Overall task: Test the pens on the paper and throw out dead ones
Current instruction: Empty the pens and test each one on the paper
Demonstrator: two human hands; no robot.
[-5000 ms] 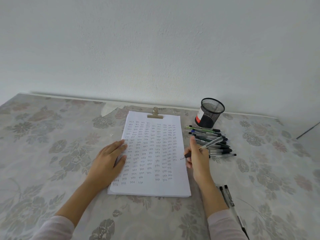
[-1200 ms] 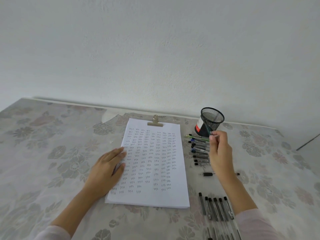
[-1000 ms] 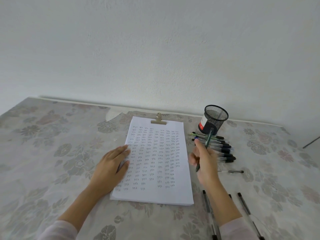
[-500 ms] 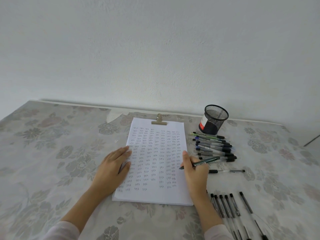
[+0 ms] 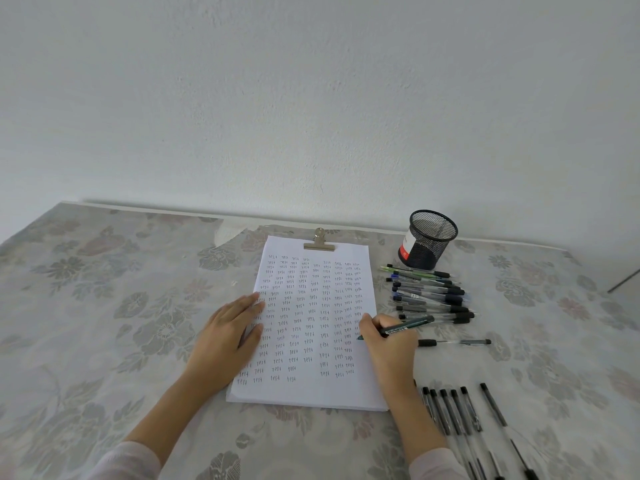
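The right hand grips a dark green pen, tip on the right edge of the paper; the left hand lies flat and open on its left edge; the sheet is white, clipped, covered in small scribbled rows.

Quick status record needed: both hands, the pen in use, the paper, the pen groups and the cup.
left hand: flat on the paper's left edge, holding it down
right hand: grip on a green pen, tip at the paper's right margin
paper: clipped at the top, rows of small test marks, bottom strip blank
pen pile: right of the paper, in front of the cup
single pen: alone, right of the right hand
pen row: near edge, lower right
cup: black mesh, upright, no pens visible inside
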